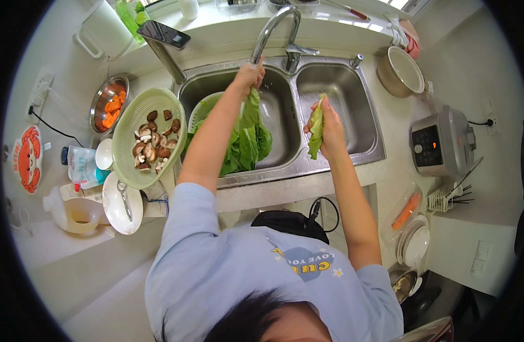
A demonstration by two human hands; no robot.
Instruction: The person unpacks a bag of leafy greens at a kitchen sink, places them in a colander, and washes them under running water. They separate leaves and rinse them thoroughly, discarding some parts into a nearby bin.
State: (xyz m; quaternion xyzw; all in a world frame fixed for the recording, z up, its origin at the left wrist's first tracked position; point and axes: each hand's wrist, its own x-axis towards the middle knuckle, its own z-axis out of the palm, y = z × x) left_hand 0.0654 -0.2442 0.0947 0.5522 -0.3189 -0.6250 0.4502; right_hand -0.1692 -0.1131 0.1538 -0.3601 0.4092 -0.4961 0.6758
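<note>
Under the spout of the chrome faucet (pixel 262 38), my left hand (pixel 248 78) grips a green lettuce leaf (pixel 250 111) that hangs down over the left sink basin (pixel 282 128). More lettuce leaves (pixel 245 149) lie below it, in and around a pale green basket (pixel 198 112) partly hidden by my left forearm. My right hand (pixel 331 128) holds a separate piece of lettuce leaf (pixel 316 128) between thumb and fingers, above the right sink basin (pixel 356 111).
Left of the sink stand a green colander (pixel 125 124) of cut mushrooms (pixel 150 149) and a steel bowl (pixel 97 96) of carrot pieces (pixel 113 110). A white plate (pixel 112 209) holds scissors. A pot (pixel 390 72) and an electric cooker (pixel 448 145) stand at the right.
</note>
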